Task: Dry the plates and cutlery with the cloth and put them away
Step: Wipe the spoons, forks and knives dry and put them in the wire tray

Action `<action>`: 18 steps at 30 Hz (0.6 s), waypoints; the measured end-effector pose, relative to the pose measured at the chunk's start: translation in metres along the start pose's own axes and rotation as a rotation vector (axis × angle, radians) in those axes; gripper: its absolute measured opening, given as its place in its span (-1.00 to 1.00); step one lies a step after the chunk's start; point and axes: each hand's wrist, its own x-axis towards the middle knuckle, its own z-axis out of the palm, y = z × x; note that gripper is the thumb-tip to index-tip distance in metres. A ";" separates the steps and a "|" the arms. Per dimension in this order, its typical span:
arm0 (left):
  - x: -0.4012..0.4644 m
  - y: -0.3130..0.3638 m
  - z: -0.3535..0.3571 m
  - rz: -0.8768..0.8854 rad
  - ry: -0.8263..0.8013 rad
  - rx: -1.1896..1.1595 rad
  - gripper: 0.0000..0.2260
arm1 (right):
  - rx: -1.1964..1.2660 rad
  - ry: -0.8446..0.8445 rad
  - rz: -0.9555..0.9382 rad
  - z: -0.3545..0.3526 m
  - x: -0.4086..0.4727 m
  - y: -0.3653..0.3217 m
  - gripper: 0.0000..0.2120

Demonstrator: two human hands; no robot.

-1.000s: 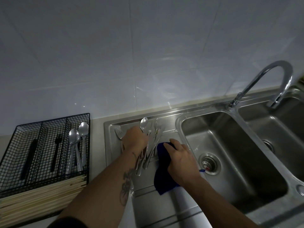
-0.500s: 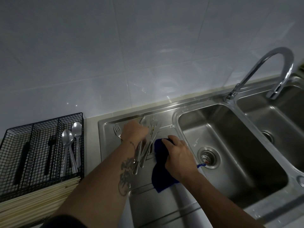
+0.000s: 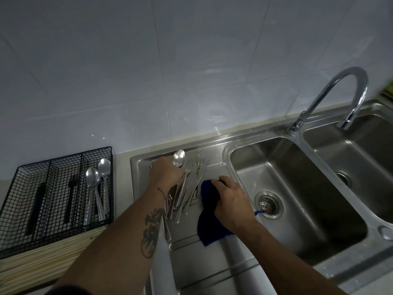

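Several metal forks and spoons [image 3: 188, 184] lie in a loose pile on the steel drainboard [image 3: 212, 262]; one spoon's bowl [image 3: 179, 157] points toward the wall. My left hand [image 3: 164, 173] rests on the left side of the pile, back of the hand up, its fingertips hidden among the cutlery. Just right of the pile, my right hand [image 3: 231, 201] grips a dark blue cloth [image 3: 209, 227] that hangs onto the drainboard. No plates are in view.
A black wire cutlery basket [image 3: 25, 179] stands at the left on a pale slatted mat [image 3: 42, 258]. It holds two spoons [image 3: 94, 184] and black-handled utensils [image 3: 37, 205]. Right of the drainboard are two sink basins [image 3: 308, 209] and a curved tap [image 3: 344, 90].
My left hand has slid a little left over the pile and now covers the fork that lay at its left edge. My right hand and the cloth have hardly moved.
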 end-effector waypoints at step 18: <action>-0.136 -0.006 -0.067 0.498 -0.007 0.034 -0.88 | -0.078 0.307 -0.189 -0.030 -0.050 -0.038 -0.31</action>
